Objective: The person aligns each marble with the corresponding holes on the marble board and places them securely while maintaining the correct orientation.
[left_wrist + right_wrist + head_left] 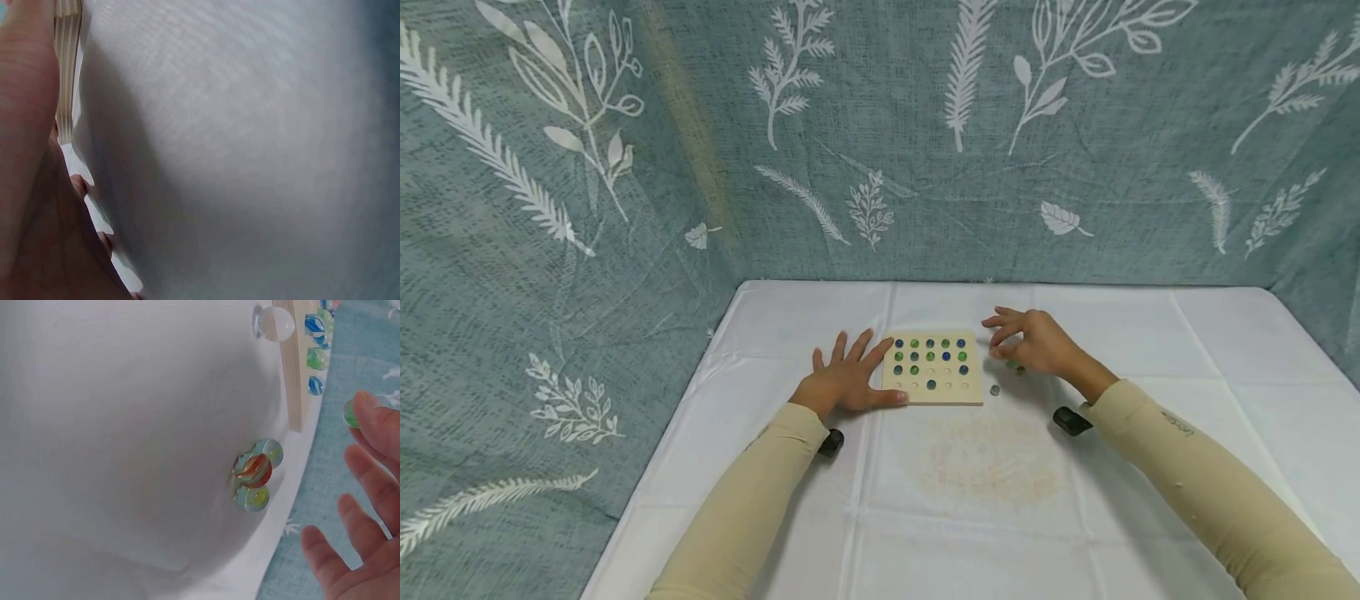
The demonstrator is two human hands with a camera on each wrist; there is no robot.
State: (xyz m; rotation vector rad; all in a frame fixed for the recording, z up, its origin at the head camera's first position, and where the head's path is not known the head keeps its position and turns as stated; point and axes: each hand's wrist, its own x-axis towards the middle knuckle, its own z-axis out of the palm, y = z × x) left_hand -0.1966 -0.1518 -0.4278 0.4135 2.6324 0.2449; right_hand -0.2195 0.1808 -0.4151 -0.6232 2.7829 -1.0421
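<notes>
So there's a pale wooden board (939,392) sitting flat on the counter (1120,342), roughly in the middle side to side, on top of a white cloth (1150,417). The left hand (850,379) is spread out wide at the board's left edge, with the thumb lying on the near left corner and the index finger at the far left one. It's not gripping anything, just resting there.

The right hand (1033,340) is up in the air, off to the right of the board, and it's got a green marble (349,415) pinched between thumb and index finger. The other three fingers are fanned out loosely.

On the board, the two far rows are full of blue and green marbles (930,357). The third row has two on the left and one at the right end, and the nearest row has just one, in the middle hollow.

There's a clear marble (275,324) on the cloth just beside the board's right side, plus a little cluster of marbles (253,472) under the right hand, including one with a red-orange swirl and a couple of yellowish ones. Behind it all hangs a teal curtain (887,100) with white leaf prints.
</notes>
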